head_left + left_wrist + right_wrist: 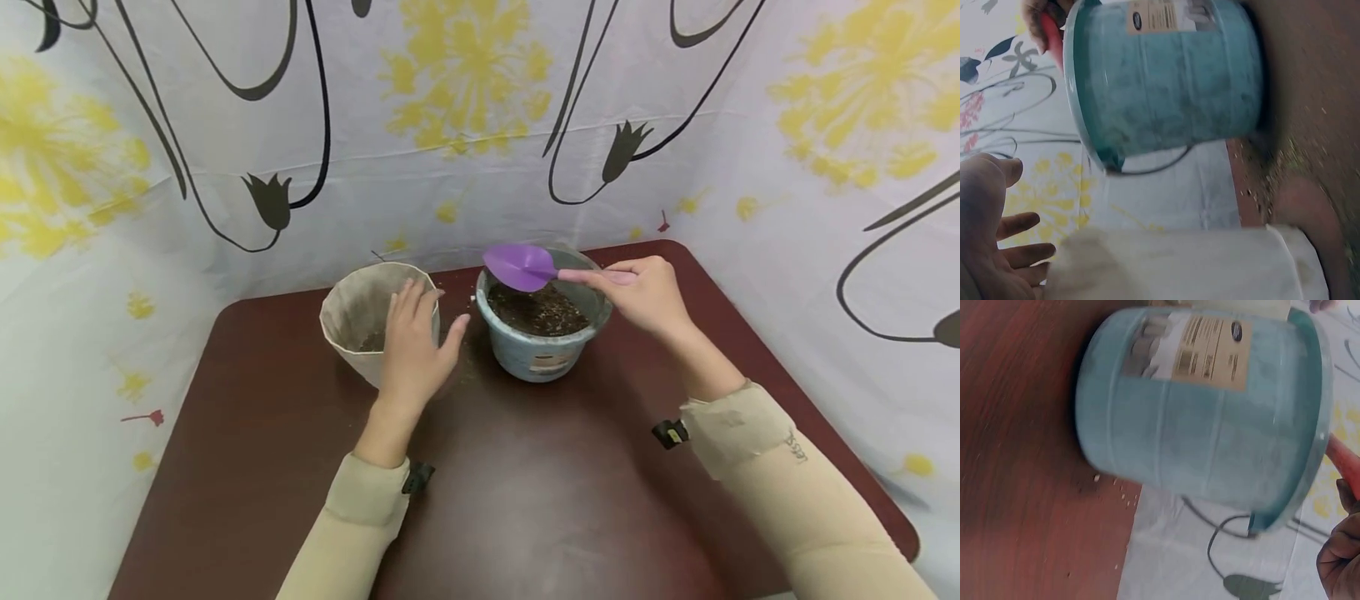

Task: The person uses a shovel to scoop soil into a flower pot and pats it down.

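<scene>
My right hand (648,292) grips the handle of a purple trowel (519,267). The trowel's blade points left, above the far-left rim of a light-blue bucket (517,357); no soil shows on its visible face. Dark soil (542,312) lies inside that bucket. Left of it stands a whitish pot (347,308) with some soil (372,340) low inside. My left hand (414,354) is at this pot's right side, fingers extended and thumb spread; whether it touches the rim is unclear. In the left wrist view, the fingers (1027,255) are spread beside the pot.
Both containers stand near the back edge of a dark red-brown table (517,492). Soil crumbs (1124,495) are scattered by the bucket's base. A patterned cloth (465,192) hangs close behind and at both sides. The bucket's wire handle (1157,167) hangs at its side.
</scene>
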`<state>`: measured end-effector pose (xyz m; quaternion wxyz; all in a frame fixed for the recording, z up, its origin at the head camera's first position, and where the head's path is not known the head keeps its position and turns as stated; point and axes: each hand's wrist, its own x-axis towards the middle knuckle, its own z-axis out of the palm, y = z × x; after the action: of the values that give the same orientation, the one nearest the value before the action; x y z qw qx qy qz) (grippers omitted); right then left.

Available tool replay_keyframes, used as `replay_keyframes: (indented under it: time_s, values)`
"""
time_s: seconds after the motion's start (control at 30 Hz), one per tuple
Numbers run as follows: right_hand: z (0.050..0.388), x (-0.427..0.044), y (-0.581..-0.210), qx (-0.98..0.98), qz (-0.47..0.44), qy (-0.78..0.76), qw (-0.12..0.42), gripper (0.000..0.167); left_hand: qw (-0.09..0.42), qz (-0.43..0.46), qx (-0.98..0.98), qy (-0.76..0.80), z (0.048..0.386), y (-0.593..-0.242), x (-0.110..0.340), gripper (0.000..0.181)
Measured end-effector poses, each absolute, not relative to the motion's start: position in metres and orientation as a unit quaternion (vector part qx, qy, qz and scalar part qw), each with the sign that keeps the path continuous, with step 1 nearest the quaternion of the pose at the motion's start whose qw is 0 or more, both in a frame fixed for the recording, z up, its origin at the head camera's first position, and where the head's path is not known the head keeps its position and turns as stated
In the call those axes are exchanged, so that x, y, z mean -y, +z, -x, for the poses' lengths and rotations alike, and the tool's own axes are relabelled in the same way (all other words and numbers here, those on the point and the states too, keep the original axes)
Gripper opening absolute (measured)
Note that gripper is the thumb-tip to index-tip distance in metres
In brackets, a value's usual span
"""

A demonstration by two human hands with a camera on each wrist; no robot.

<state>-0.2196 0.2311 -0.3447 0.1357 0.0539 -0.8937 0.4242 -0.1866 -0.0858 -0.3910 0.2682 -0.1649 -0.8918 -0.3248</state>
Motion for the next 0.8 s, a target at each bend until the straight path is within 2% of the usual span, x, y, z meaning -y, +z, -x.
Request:
replay_keyframes:
  time_s: [0.2,0.4,0.47,0.57,0.8]
  values:
    - [0.22,-0.246,-0.347,0.907,-0.067,0.407,0.089,0.026,0.207,0.214,0.896,-0.33,0.191,-0.387,0.06,0.045]
    - [0.222,-0.245,-0.35,0.921,-0.093,0.377,0.022,0.024,0.082,0.189,0.923,-0.326,0.195,-0.394,0.039,0.071]
    - [0.222,-0.242,-0.351,0.936,-0.089,0.339,0.033,0.029,0.06,0.181,0.926,-0.326,0.196,-0.397,0.036,0.075]
    - [0.222,-0.238,-0.351,0.961,-0.085,0.248,0.081,0.035,0.055,0.177,0.927,-0.326,0.196,-0.399,0.035,0.074]
    - [0.217,-0.243,-0.326,0.975,-0.12,0.083,0.17,0.029,0.058,0.171,0.929,-0.322,0.197,-0.398,0.035,0.074]
